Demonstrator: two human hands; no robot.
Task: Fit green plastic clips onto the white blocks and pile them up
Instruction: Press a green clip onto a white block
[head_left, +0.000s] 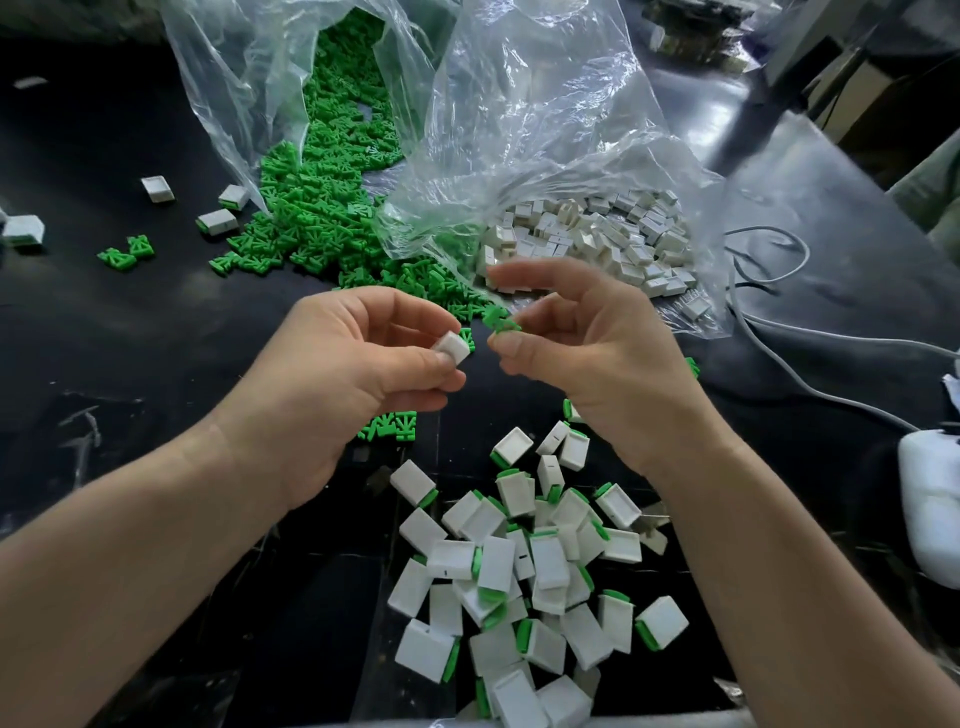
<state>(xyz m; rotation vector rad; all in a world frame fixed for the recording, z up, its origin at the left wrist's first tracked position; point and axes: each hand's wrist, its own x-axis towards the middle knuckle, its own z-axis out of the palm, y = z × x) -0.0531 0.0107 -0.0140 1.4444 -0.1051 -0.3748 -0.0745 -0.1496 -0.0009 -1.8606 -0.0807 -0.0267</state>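
Note:
My left hand (358, 364) pinches a white block (453, 347) between thumb and fingers at the frame's centre. Just right of it, my right hand (587, 353) pinches a green clip (500, 320) between thumb and fingertip; clip and block are a short gap apart. Below my hands lies a pile of white blocks with green clips fitted (524, 571). Loose green clips (322, 218) spill from a clear bag at upper left. Plain white blocks (597, 239) lie in a second clear bag at upper right.
The work surface is a black table (156, 322). A few fitted blocks (217, 221) and stray clips (127, 250) lie at far left. Grey cables (779, 332) and a white object (932, 509) sit at the right edge.

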